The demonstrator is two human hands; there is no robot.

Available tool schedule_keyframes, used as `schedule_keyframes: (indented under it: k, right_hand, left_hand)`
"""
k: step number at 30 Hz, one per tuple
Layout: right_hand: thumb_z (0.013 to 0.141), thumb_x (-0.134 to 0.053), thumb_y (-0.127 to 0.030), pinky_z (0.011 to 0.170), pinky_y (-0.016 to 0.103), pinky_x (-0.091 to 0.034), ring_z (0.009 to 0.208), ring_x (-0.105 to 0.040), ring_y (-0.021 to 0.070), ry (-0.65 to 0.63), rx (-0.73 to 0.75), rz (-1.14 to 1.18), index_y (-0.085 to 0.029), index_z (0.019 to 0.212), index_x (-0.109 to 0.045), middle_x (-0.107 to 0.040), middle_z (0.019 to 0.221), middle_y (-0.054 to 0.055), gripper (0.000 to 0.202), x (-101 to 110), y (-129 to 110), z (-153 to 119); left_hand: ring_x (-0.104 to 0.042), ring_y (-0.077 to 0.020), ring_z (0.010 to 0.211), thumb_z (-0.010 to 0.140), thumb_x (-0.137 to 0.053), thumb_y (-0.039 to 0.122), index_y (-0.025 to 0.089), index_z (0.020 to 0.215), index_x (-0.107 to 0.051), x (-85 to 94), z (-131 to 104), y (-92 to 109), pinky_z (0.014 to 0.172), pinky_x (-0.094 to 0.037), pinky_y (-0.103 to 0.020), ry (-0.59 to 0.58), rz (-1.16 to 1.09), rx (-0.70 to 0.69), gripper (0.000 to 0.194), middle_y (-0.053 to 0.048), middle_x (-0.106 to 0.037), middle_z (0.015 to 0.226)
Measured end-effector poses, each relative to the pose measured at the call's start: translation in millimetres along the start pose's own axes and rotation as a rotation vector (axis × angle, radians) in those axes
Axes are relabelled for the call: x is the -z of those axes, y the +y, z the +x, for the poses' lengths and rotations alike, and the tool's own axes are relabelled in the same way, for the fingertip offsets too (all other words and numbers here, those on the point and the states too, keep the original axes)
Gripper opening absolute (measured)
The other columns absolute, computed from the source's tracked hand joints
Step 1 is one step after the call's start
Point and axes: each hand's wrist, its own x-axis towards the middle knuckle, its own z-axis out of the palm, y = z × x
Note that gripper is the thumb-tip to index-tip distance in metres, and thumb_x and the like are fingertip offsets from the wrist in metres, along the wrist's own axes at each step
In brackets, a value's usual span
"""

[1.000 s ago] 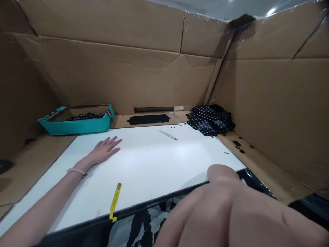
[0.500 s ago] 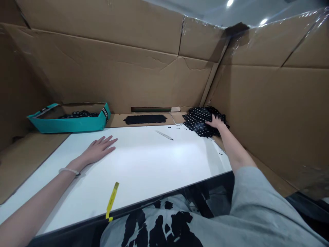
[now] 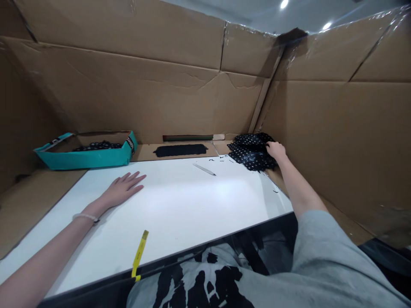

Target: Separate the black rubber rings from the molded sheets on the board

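A pile of black fabric with white polka dots [image 3: 250, 152] lies at the back right corner of the white board [image 3: 192, 209]. My right hand [image 3: 276, 150] is at the pile's right side, its fingers curled and pinching the fabric; the fingertips are partly hidden. Flat on the board at the left rests my left hand [image 3: 123, 188], fingers spread and nothing under them that I can see. A white pen [image 3: 204, 169] lies on the board between the hands.
A teal open box [image 3: 86, 160] holding dotted fabric stands at the back left. Behind the board lies a black fabric strip [image 3: 181, 149]. Tall cardboard walls [image 3: 144, 90] enclose the surface. A yellow strip [image 3: 140, 253] hangs at the front edge, and dark thread bits lie near the pile.
My right hand has shifted slightly right across the dotted fabric, and its fingers have gone from spread to curled in. The left hand stays in place.
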Motion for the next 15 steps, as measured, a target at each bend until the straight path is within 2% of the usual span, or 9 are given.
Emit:
schedule_keyframes:
  k: [5,8,11,13,15]
  right_hand:
    - [0.099,-0.046,-0.03,0.097,0.038,-0.046,0.121,-0.06,0.0308,-0.105,-0.042,-0.025,-0.017,0.14,-0.062,-0.059,0.14,0.022,0.046,31,-15,16]
    - [0.099,-0.046,-0.03,0.099,0.04,-0.046,0.123,-0.059,0.0319,-0.038,-0.053,-0.037,-0.014,0.141,-0.06,-0.059,0.138,0.025,0.047,54,-21,26]
    - [0.098,-0.046,-0.029,0.1,0.046,-0.047,0.123,-0.059,0.0353,0.039,-0.002,-0.056,-0.012,0.14,-0.061,-0.059,0.137,0.027,0.047,87,-33,33]
    - [0.097,-0.05,-0.032,0.1,0.049,-0.047,0.122,-0.061,0.037,0.083,0.077,-0.069,-0.014,0.137,-0.064,-0.061,0.136,0.025,0.047,110,-48,33]
    - [0.093,-0.055,-0.037,0.101,0.05,-0.048,0.119,-0.062,0.0372,0.122,0.184,-0.078,-0.017,0.134,-0.067,-0.063,0.134,0.022,0.047,131,-69,28]
  left_hand:
    - [-0.024,-0.0403,0.153,0.093,-0.028,0.071,0.034,0.156,-0.042,2.6,-1,6,0.119,-0.022,-0.056,0.024,0.01,0.006,0.074,-0.005,-0.035,0.164]
    - [-0.023,-0.0402,0.153,0.094,-0.03,0.067,0.032,0.156,-0.041,2.0,-1,6,0.12,-0.022,-0.057,0.023,0.016,0.002,0.072,-0.006,-0.033,0.165]
    - [-0.022,-0.0402,0.153,0.093,-0.03,0.066,0.028,0.156,-0.043,-0.2,0,1,0.121,-0.021,-0.059,0.029,0.009,-0.005,0.074,-0.007,-0.029,0.166]
    - [-0.025,-0.0394,0.153,0.091,-0.03,0.071,0.024,0.152,-0.049,0.0,1,1,0.122,-0.021,-0.056,0.059,-0.04,-0.033,0.08,-0.009,-0.034,0.165]
    - [-0.031,-0.0373,0.15,0.087,-0.033,0.076,0.019,0.147,-0.056,3.0,0,11,0.123,-0.024,-0.05,0.125,-0.173,-0.073,0.086,-0.012,-0.042,0.16]
